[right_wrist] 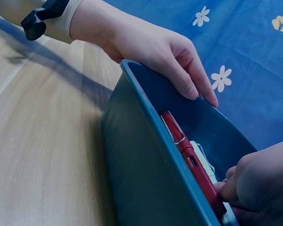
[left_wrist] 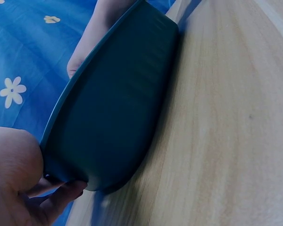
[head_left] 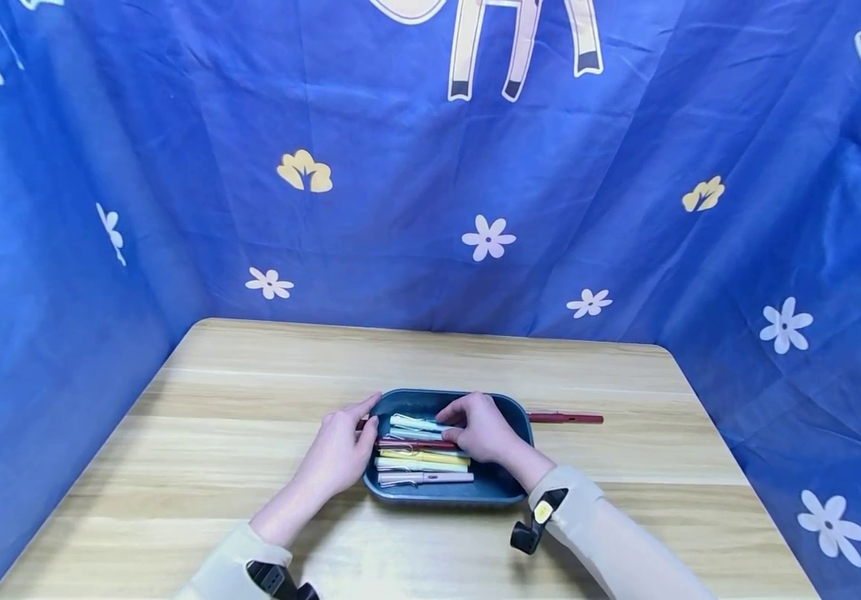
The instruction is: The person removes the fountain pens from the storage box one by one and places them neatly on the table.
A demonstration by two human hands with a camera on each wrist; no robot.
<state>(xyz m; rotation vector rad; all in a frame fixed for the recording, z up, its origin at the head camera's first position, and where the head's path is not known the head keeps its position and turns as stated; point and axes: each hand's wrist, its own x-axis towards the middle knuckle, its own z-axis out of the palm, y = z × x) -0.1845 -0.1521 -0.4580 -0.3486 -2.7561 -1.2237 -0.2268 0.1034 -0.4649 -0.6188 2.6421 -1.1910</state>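
Observation:
In the head view a dark teal plastic bin (head_left: 501, 487) stands on the table with several pens lying side by side in it. My left hand (head_left: 340, 446) holds the bin's left end at the rim. My right hand (head_left: 478, 429) reaches inside, thumb and index finger pinching at the right end of a light blue pen (head_left: 413, 434). Just nearer lies a red pen (right_wrist: 200, 174) with a wire clip, beside the right thumb. Closer to the front wall are a yellow pen (head_left: 426, 457), a whitish pen (head_left: 418, 466) and a pale purple pen (head_left: 426, 478).
Outside the bin, another red pen (head_left: 568, 418) lies on the table off its right end. The wooden table (head_left: 212, 400) reaches back to a blue patterned cloth (head_left: 400, 275), which hangs behind it and at both sides.

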